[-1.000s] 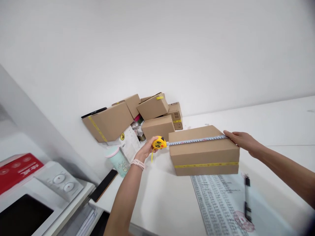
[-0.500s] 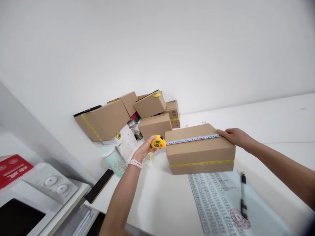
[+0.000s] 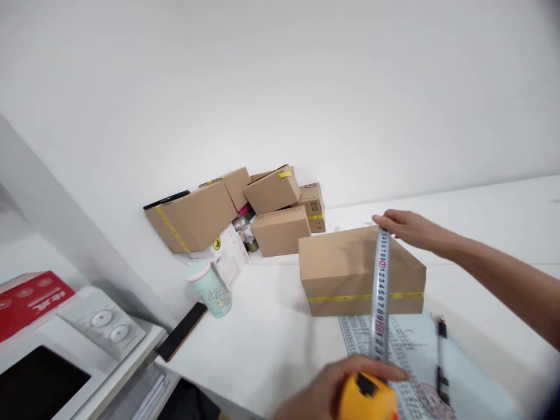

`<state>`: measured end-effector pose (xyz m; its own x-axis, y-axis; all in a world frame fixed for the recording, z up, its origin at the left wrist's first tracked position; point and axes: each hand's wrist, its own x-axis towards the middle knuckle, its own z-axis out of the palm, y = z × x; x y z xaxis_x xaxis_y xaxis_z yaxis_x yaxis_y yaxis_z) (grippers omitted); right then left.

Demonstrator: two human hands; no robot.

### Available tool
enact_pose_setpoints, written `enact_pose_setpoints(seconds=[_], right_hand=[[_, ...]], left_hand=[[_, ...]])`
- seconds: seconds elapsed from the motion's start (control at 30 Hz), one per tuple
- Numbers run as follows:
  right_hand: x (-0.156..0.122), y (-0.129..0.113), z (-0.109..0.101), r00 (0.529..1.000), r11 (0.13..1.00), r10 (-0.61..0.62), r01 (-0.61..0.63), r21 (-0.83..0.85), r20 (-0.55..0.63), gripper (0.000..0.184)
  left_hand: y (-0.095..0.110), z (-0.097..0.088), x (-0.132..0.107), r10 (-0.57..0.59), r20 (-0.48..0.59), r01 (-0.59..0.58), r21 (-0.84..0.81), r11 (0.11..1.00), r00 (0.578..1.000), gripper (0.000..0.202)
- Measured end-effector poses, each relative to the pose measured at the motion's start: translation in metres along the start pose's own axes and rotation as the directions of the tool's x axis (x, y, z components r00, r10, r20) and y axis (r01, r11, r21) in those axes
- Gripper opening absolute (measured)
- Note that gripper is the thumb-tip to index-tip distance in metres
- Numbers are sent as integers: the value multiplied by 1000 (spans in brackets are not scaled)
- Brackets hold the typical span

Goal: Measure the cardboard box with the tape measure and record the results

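My left hand (image 3: pixel 324 388), blurred at the bottom edge, is closed around the yellow case of a tape measure (image 3: pixel 367 399). From the case a silver blade (image 3: pixel 381 286) stretches away from me, across the front and top of a cardboard box (image 3: pixel 341 251). At the box's far edge, the fingers of my right hand (image 3: pixel 405 227) pinch the blade's end. The box has a yellow strip along its front and stands partly on a printed sheet (image 3: pixel 406 350).
A pen (image 3: pixel 441 361) lies on the sheet. Several cardboard boxes (image 3: pixel 282 230) are piled against the wall, with a mint-green cup (image 3: pixel 212 289) and a dark flat bar (image 3: pixel 181 331) nearer me. A white microwave (image 3: pixel 56 373) stands at lower left.
My left hand has swung from the box's left side toward me with the tape case. The blade now runs front to back rather than lengthwise; my right hand moved to the far edge.
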<state>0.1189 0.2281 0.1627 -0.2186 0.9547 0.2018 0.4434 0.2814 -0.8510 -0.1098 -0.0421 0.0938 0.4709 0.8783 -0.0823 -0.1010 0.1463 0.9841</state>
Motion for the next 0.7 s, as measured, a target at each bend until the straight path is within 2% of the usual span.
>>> enact_pose_setpoints(seconds=[0.07,0.1,0.13,0.2,0.33,0.4,0.53,0.7], right_hand=[[7,-5,19,998,987,-43,50,-151,50,50],[13,-6,28,996,974,-57,70,-213,65,49],[20,-5,37,996,968,-64,78,-240,68,48],[36,-2,50,995,960,-64,82,-267,74,45],[66,8,69,996,948,-56,75,-310,72,42],[77,13,76,996,943,-62,81,-322,68,40],[90,24,84,992,943,-85,109,-314,89,37],[94,37,85,991,953,-71,100,-285,113,34]], left_hand=[[-26,25,18,12,-147,-35,-153,988,989,71],[-32,34,29,-9,-229,-46,-235,971,973,72],[-34,41,39,-25,-305,-63,-274,960,952,71],[-24,50,56,-33,-391,-104,-324,940,920,69],[10,50,73,-37,-441,-139,-361,922,897,74],[18,48,79,-54,-457,-129,-359,924,888,77],[16,45,88,-86,-463,-101,-364,926,882,78],[12,54,99,-80,-469,-123,-388,913,879,79]])
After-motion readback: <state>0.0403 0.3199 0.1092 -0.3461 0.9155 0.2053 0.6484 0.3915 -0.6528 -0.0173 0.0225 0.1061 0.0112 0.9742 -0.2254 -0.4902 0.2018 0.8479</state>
